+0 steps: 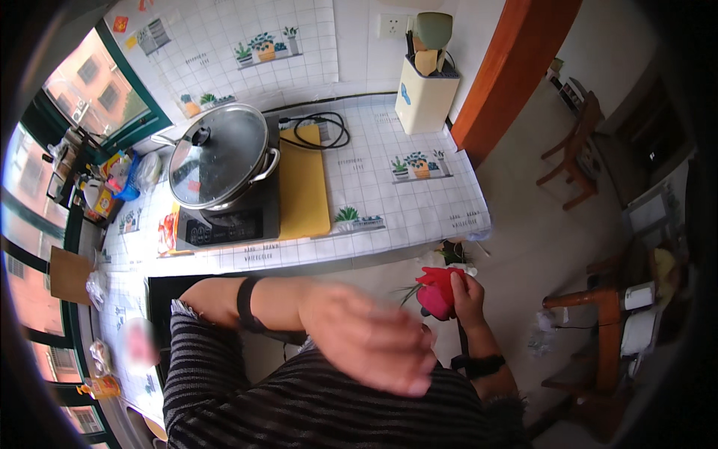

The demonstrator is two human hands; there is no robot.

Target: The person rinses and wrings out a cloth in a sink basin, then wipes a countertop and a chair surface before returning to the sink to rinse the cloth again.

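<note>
My right hand (470, 296) holds a bright red and pink thing (437, 292) with pointed, petal-like edges, beyond the counter's front edge. Whether it is a flower, a fruit or cloth is unclear. Thin green blades stick out on its left side. Nearer the middle, my left hand (370, 339) is blurred by motion, its back up and its fingers bent, in front of my striped top. The palm is hidden, so I cannot tell whether anything is in it. Dark bands circle both my forearms.
On the counter (370, 191), a lidded pan (219, 157) stands on an induction cooker (230, 227), beside a yellow cutting board (305, 191). Behind lies a coiled black cable (342, 132). A cream utensil holder (429, 101) stands near the orange-brown post (510, 73). Wooden chairs (578, 151) stand at right.
</note>
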